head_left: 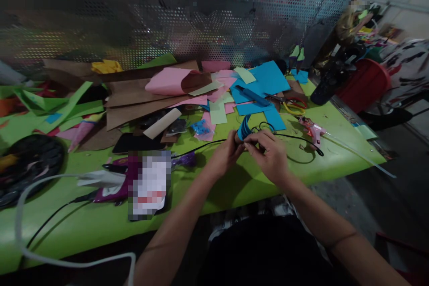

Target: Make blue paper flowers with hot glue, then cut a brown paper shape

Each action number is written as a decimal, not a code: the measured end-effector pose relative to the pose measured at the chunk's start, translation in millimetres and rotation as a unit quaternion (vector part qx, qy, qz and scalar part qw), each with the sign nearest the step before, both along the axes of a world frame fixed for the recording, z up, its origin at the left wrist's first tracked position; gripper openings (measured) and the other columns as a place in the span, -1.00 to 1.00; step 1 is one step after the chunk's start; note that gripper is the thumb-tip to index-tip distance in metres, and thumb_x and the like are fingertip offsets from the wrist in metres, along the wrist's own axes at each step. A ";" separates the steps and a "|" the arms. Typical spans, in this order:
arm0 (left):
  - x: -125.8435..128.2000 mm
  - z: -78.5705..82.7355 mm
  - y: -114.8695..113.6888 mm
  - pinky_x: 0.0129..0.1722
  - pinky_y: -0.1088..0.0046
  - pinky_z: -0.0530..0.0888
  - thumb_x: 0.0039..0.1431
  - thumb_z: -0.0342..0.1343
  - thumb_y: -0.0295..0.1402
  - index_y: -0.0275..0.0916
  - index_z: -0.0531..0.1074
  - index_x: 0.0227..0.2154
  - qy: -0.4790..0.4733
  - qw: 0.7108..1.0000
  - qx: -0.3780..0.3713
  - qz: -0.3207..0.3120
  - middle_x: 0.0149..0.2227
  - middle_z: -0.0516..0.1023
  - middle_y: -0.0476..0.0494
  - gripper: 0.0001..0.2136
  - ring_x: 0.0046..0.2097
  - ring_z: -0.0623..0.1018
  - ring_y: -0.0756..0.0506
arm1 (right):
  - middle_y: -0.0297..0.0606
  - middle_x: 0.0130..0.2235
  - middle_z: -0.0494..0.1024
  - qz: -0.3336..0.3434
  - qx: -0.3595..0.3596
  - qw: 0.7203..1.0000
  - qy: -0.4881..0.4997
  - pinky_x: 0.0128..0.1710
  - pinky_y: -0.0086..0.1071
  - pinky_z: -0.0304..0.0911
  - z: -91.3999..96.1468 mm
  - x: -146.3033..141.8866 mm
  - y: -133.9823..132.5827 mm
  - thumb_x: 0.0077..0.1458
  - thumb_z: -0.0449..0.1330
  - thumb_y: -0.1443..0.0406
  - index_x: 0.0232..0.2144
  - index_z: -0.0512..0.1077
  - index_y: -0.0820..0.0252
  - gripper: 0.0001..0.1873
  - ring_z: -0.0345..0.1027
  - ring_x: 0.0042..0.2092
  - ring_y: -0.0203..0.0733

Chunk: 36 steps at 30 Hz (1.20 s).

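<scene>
Over the front part of the green table [191, 201], my two hands meet around a small piece of curled, layered blue paper [244, 129]. My left hand [226, 156] is closed around its lower left side. The fingers of my right hand [270, 154] are pinched together at the right side of the same piece. The fingers hide its lower end. A black cord [208, 144] runs behind both hands. To the right lies a pink glue gun [314, 133] with a long clear glue stick. Scissors [295, 106] with red and yellow handles lie beyond my right hand.
Blue sheets [264, 80], pink paper [170, 80] and brown paper [134, 98] are heaped at the back against a perforated metal panel [167, 22]. A black phone [134, 143], tissue pack [117, 183] and round black tray [36, 156] stand left. Right is a red plastic object [365, 85].
</scene>
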<state>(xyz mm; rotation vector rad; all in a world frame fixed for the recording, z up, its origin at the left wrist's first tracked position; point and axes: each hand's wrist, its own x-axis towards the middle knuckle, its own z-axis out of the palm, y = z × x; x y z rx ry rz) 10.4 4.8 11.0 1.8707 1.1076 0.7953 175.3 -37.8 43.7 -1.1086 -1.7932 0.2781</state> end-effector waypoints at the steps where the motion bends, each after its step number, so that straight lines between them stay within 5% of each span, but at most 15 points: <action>1: 0.1 -0.6 0.4 -0.26 0.40 0.35 0.30 0.04 -0.17 -0.14 0.17 -0.20 -0.004 1.000 -0.002 -0.002 -0.36 0.39 0.00 -0.79 -0.34 0.40 -0.07 | -0.23 -0.27 0.59 -0.005 0.003 1.000 -0.002 -0.28 -0.32 0.38 -0.4 -0.4 -0.3 0.28 0.19 0.37 -0.26 0.51 0.09 -0.89 0.46 -0.25 -0.19; 9: 0.5 -3.8 2.9 -0.01 0.39 0.43 0.20 0.17 -0.08 -0.18 0.22 -0.06 -0.183 0.978 -0.085 -0.058 -0.17 0.42 -0.05 -0.61 -0.10 0.44 -0.07 | -0.26 -0.27 0.56 -0.011 -0.008 0.997 0.072 -0.38 -0.37 0.33 15.8 12.6 -1.1 0.25 0.23 0.34 -0.16 0.55 0.08 -0.87 0.43 -0.27 -0.22; 15: -2.4 1.8 -0.5 0.01 0.40 0.42 0.18 0.08 -0.34 -0.20 0.31 -0.06 -0.125 0.988 -0.084 -0.046 -0.18 0.41 -0.04 -0.74 -0.10 0.40 -0.06 | -0.28 -0.25 0.54 0.005 -0.067 0.992 0.109 -0.38 -0.39 0.29 23.4 28.9 14.7 0.15 0.30 0.32 -0.17 0.56 0.13 -0.83 0.38 -0.31 -0.26; 20: -3.6 3.8 -0.9 -0.06 0.36 0.40 0.14 0.02 -0.47 -0.21 0.33 -0.11 -0.056 0.996 0.017 -0.066 -0.20 0.43 -0.08 -0.76 -0.15 0.42 -0.09 | -0.27 -0.22 0.58 0.071 -0.102 0.989 0.075 -0.31 -0.38 0.32 20.2 31.9 16.1 0.04 0.27 0.45 -0.18 0.56 0.13 -0.73 0.43 -0.22 -0.20; 24: -4.5 5.7 -1.4 -0.02 0.29 0.37 0.11 0.01 -0.52 -0.21 0.34 -0.08 -0.012 0.993 0.092 -0.071 -0.11 0.47 -0.17 -0.70 -0.08 0.43 -0.14 | -0.26 -0.24 0.60 0.104 -0.092 0.990 0.025 -0.31 -0.37 0.33 19.7 33.0 13.6 0.04 0.28 0.49 -0.22 0.56 0.11 -0.74 0.44 -0.19 -0.18; 36: -2.7 9.3 -2.0 -0.09 0.31 0.36 0.14 0.02 -0.52 -0.21 0.37 -0.13 0.033 0.987 0.138 -0.078 -0.16 0.50 -0.18 -0.77 -0.12 0.44 -0.14 | -0.25 -0.28 0.61 0.097 -0.006 0.995 -0.033 -0.22 -0.29 0.38 14.8 30.6 10.2 0.12 0.30 0.45 -0.26 0.58 0.09 -0.83 0.49 -0.21 -0.15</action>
